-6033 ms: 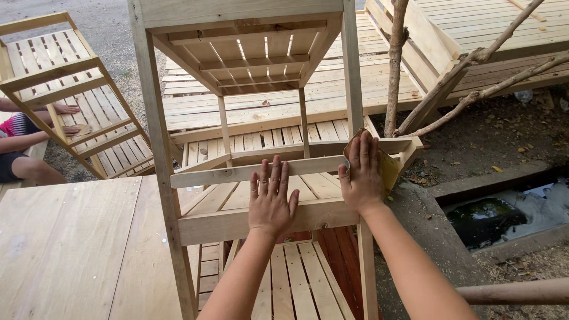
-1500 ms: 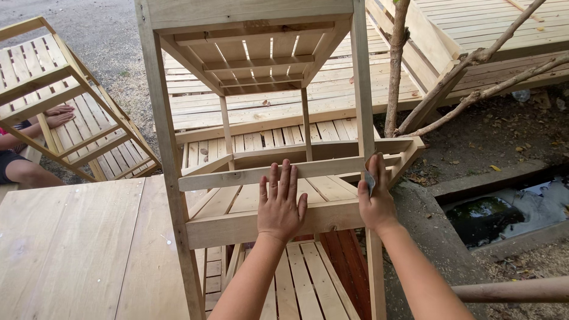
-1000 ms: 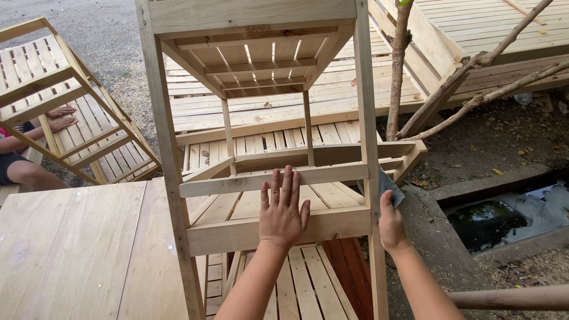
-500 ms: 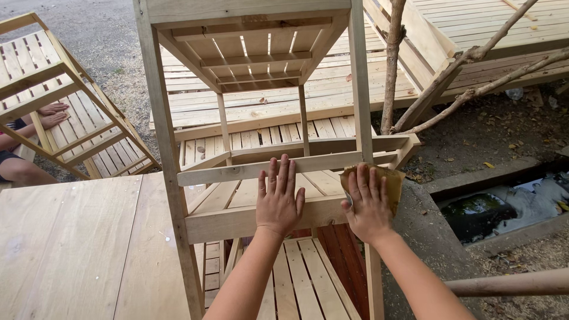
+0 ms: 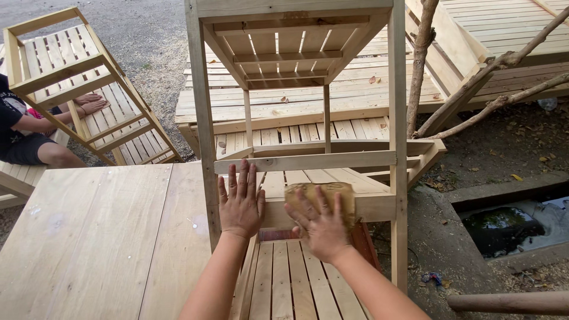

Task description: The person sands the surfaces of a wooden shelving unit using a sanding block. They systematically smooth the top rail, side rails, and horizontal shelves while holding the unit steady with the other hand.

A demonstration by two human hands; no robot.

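The left hand [image 5: 241, 200] lies spread flat on the wooden shelf frame [image 5: 379, 207] while the right hand [image 5: 317, 220], fingers splayed, presses a tan sandpaper sheet [image 5: 341, 192] against its rail

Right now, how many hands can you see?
4. The left hand lies flat on the wooden shelf frame; the right hand presses sandpaper beside it. A seated person's two hands rest on another frame, far left.

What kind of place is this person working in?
Most likely an open-air woodworking yard: bare wooden racks stand on gravel ground, slatted panels are stacked about, and the right hand presses sandpaper against a rack's rail.
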